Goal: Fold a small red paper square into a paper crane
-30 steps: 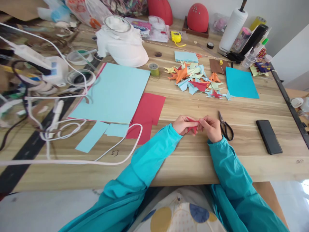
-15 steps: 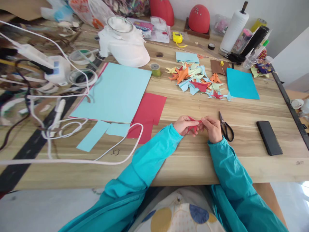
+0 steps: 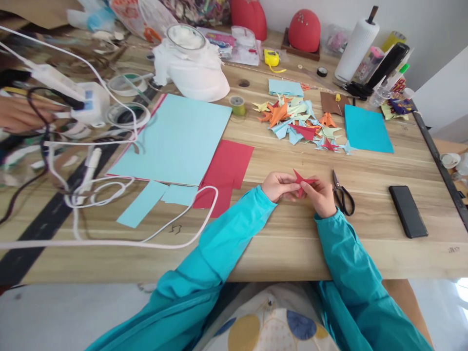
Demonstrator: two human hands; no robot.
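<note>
Both my hands meet over the wooden table (image 3: 292, 243) and pinch a small folded red paper figure (image 3: 302, 181). My left hand (image 3: 278, 186) grips its left side, fingers curled. On the figure's right side my right hand (image 3: 322, 196) is closed too. A pointed tip of the figure sticks up between the hands. Black scissors (image 3: 342, 192) lie just right of my right hand. A red paper sheet (image 3: 224, 170) lies left of my left hand, partly under a large light blue sheet (image 3: 175, 139).
A pile of several folded paper figures (image 3: 300, 124) and a teal sheet (image 3: 366, 129) lie farther back. A black phone (image 3: 407, 211) rests at the right. White cables (image 3: 109, 195), tape rolls and a white device crowd the left, where another person's hand (image 3: 20, 113) shows.
The red figure has been turned so a pointed tip now stands up between my hands. Another person's hand has come into view at the far left.
</note>
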